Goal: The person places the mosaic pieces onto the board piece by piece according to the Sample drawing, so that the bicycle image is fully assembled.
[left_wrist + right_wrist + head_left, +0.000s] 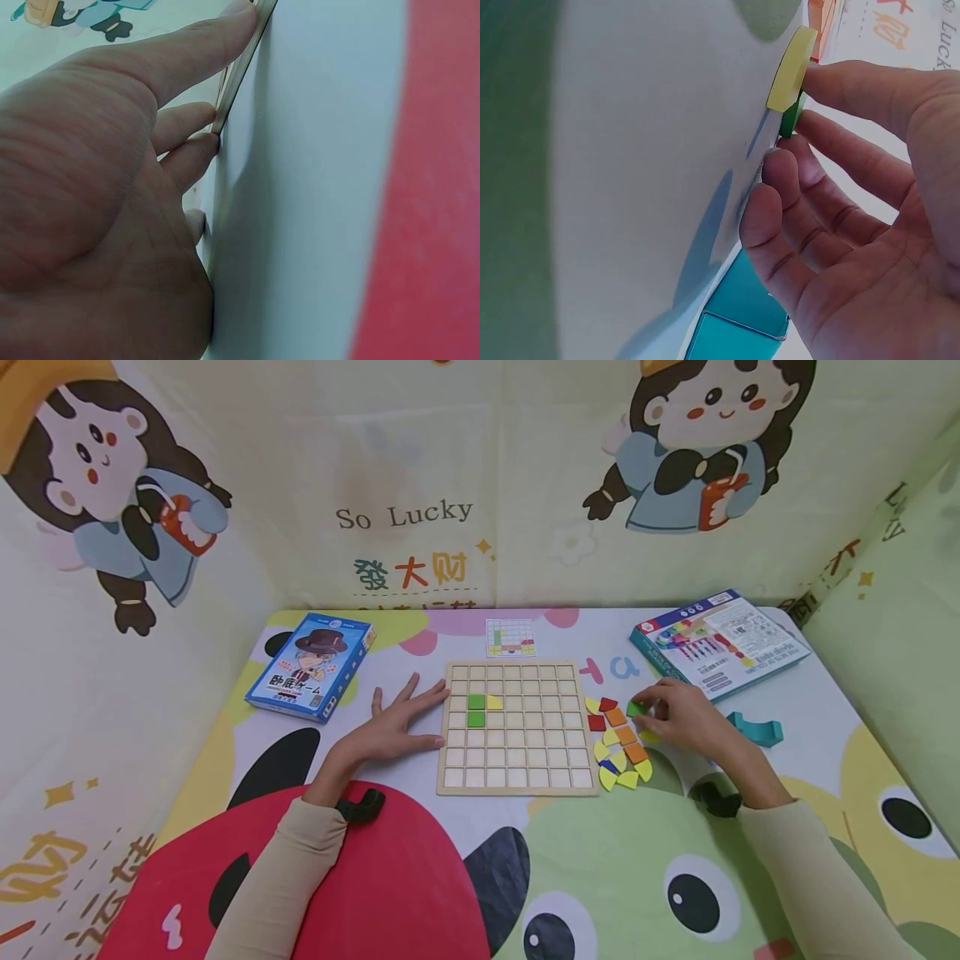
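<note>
A wooden grid board (518, 792) lies flat on the table. Two green squares (476, 719) and a yellow quarter-round piece (495, 702) sit in its cells. My left hand (390, 727) rests at the board's left edge with fingers spread, the thumb and fingertips touching the rim, as the left wrist view also shows. Right of the board, my right hand (686, 718) pinches a green piece (792, 116) between thumb and index finger, low over the table. A yellow piece (792, 71) is beside it, partly in front of it in the right wrist view.
Loose red, orange, yellow and blue pieces (626, 735) lie right of the board. A pattern card (511, 637) is behind it. A blue box (311, 667) stands left, another box (723, 643) right, with a teal block (756, 730) near the right wrist.
</note>
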